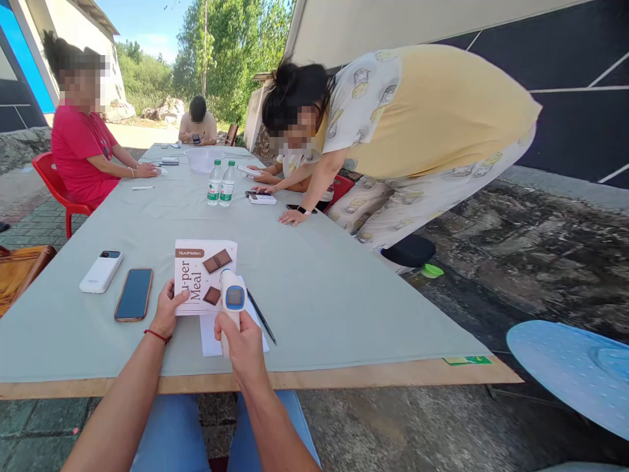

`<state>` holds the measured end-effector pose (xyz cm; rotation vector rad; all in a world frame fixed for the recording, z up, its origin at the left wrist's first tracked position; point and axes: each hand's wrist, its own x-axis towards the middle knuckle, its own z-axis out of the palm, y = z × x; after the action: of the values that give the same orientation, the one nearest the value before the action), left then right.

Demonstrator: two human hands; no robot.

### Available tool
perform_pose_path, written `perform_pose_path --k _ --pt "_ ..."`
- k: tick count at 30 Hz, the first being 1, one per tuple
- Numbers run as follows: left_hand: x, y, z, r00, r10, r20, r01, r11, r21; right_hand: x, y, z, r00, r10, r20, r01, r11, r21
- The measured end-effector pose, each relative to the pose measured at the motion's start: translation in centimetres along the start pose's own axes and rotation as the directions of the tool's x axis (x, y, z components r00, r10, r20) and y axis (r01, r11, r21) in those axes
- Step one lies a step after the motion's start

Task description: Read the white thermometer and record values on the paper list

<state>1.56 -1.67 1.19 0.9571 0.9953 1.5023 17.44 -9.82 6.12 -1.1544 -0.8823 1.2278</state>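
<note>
My left hand (168,309) grips the lower left edge of a white and brown box (189,275) printed with chocolate pieces and the word "Meal", its thumb across the front. In my right hand (240,341) is a white infrared thermometer (230,280), held upright by its handle with the small screen facing me. The thermometer's head overlaps the box's right side in this view; whether they touch I cannot tell. Beneath them lies a white sheet of paper (211,342), partly covered. A black pen (261,317) rests slanting at the paper's right side.
A phone (134,295) and a white power bank (101,271) lie left of my hands. Two water bottles (220,183) and a clear plastic basin (199,160) stand farther up the table (344,314). Several people sit around it; one in yellow (442,105) leans over its right side.
</note>
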Motion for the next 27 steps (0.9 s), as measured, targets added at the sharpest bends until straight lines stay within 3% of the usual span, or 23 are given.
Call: perform_pose_path --k 11,27 --pt "0.0 0.2 0.0 0.999 -0.012 -0.033 0.011 1.000 -0.021 -1.1 -1.5 -0.2 0.999 -0.043 -0.017 0.042 0.996 -0.077" --pt "0.1 0.1 -0.1 0.997 -0.031 -0.075 0.028 0.998 -0.052 -1.6 -1.8 -0.8 0.999 -0.050 -0.020 0.049 0.997 -0.053"
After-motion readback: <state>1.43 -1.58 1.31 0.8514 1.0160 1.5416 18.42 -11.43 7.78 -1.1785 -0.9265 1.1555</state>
